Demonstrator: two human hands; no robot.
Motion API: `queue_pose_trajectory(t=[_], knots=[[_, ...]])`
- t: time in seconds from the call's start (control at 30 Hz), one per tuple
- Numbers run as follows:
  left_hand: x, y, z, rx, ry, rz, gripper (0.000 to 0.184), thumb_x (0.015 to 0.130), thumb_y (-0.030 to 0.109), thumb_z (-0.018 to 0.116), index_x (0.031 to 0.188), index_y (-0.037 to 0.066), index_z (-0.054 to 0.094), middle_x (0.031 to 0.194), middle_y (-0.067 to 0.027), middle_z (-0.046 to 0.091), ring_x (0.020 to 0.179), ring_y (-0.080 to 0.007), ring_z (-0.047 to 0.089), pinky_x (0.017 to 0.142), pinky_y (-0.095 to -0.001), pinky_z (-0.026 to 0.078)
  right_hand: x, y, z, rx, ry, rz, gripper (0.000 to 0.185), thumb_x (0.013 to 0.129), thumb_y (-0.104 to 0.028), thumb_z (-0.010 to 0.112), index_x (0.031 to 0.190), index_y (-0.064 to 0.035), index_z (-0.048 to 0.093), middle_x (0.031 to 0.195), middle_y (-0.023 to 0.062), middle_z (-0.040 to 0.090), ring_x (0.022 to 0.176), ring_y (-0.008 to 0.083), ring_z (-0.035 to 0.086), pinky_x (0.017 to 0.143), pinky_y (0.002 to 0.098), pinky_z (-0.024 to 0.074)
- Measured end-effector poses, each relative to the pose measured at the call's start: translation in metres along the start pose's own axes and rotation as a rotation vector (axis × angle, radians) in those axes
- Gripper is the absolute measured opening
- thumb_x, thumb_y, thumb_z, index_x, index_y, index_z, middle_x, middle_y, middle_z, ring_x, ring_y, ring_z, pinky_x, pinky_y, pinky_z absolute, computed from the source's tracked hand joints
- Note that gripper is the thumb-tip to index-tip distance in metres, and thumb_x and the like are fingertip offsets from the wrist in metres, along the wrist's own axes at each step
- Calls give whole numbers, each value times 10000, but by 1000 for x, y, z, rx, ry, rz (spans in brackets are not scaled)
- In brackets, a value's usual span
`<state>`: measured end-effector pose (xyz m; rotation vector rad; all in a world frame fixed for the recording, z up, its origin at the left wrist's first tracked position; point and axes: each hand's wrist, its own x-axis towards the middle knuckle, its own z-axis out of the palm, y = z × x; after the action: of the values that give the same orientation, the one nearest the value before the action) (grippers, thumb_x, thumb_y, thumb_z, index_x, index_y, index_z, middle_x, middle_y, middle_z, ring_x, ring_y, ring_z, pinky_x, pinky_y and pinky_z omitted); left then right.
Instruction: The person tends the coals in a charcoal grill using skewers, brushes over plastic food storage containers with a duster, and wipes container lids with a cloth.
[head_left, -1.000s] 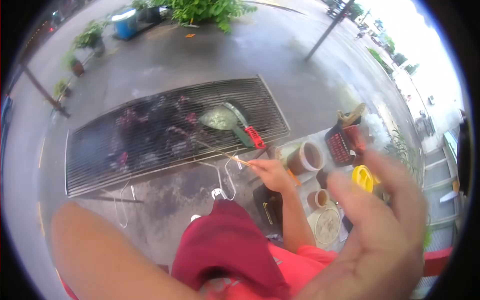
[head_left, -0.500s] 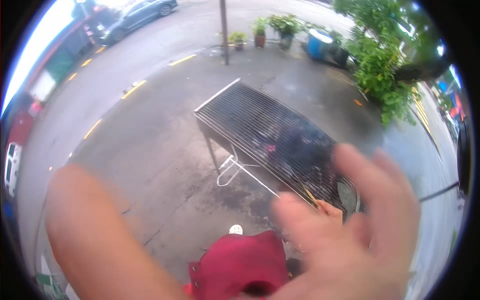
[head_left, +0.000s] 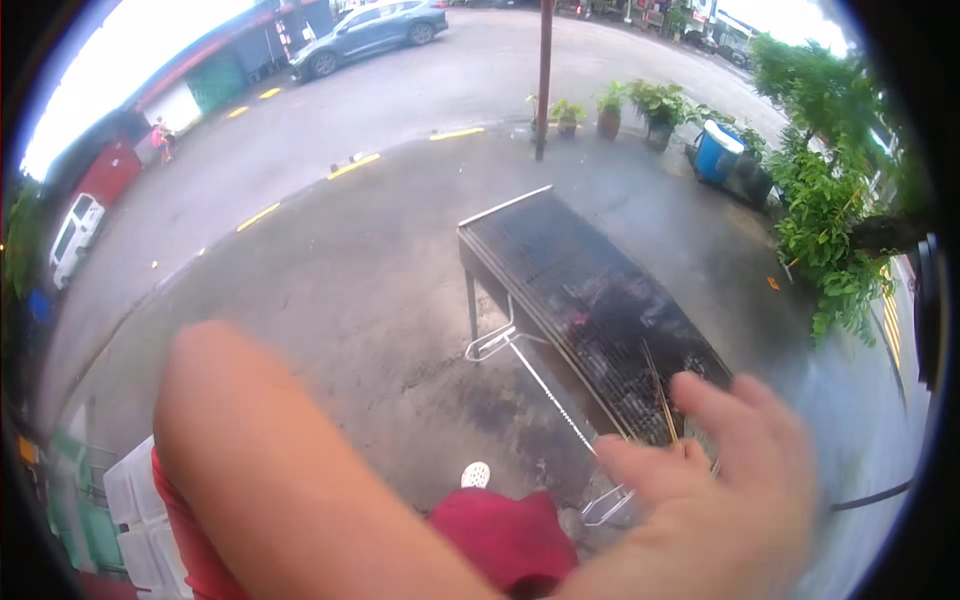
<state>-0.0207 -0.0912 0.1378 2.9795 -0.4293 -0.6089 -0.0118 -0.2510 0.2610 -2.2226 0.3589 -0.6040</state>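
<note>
My left hand (head_left: 725, 480) is raised close to the camera, blurred, fingers spread, holding nothing that I can see. Its bent forearm crosses the lower left of the head view. Farther off, mostly covered by that hand, my right hand (head_left: 692, 451) shows only some fingertips at the near end of a long charcoal grill (head_left: 545, 250). These fingers are closed on thin wooden sticks (head_left: 662, 392), which point out over the grate. Dark coals and pale ash show beneath the bars. A white wire frame (head_left: 550, 385) sticks out from the grill's side.
A thin post (head_left: 544, 85) rises beyond the grill. Potted plants (head_left: 657, 105), a blue bin (head_left: 720, 152) and a leafy tree (head_left: 805, 215) stand behind and right. White plastic chairs (head_left: 150, 520) are at lower left. A grey car (head_left: 375, 35) is on the road.
The view has turned left, so the grill and street sit farther right. The wooden sticks now stand more upright over the grate. A flat grey thing at the grill's near end is now out of sight.
</note>
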Motion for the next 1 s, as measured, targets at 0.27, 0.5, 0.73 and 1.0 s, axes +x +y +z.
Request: queue_pose_trajectory(t=[0.27, 0.5, 0.73, 1.0], knots=[[13, 57, -7, 39, 56, 20, 319, 740, 95, 606, 1049, 22, 587, 961, -158, 616, 803, -288, 648, 563, -357, 533, 28, 46, -39, 91, -106, 131, 271, 507, 17, 660, 776, 23, 689, 962, 162, 622, 965, 283, 581, 782, 329, 497], [25, 105, -20, 96, 113, 101, 316, 743, 101, 606, 1047, 22, 582, 952, -159, 616, 795, -289, 649, 565, -358, 533, 40, 173, -63, 142, -150, 44, 206, 649, -64, 613, 828, 29, 657, 935, 187, 621, 926, 325, 570, 779, 369, 470], [27, 189, -54, 165, 355, 205, 313, 746, 107, 607, 1045, 22, 577, 942, -159, 615, 786, -290, 650, 566, -359, 532, 79, 430, 29, -543, -141, -373, 260, 859, -176, 546, 952, 63, 587, 911, 241, 601, 850, 388, 555, 783, 438, 435], [64, 195, -19, -67, 31, 403, 384, 774, 142, 597, 1122, 12, 502, 950, -172, 607, 801, -321, 642, 604, -375, 531, 112, 490, 18, -421, 80, 192, 359, 795, -310, 657, 1014, -27, 623, 959, 190, 656, 914, 365, 623, 799, 436, 478]])
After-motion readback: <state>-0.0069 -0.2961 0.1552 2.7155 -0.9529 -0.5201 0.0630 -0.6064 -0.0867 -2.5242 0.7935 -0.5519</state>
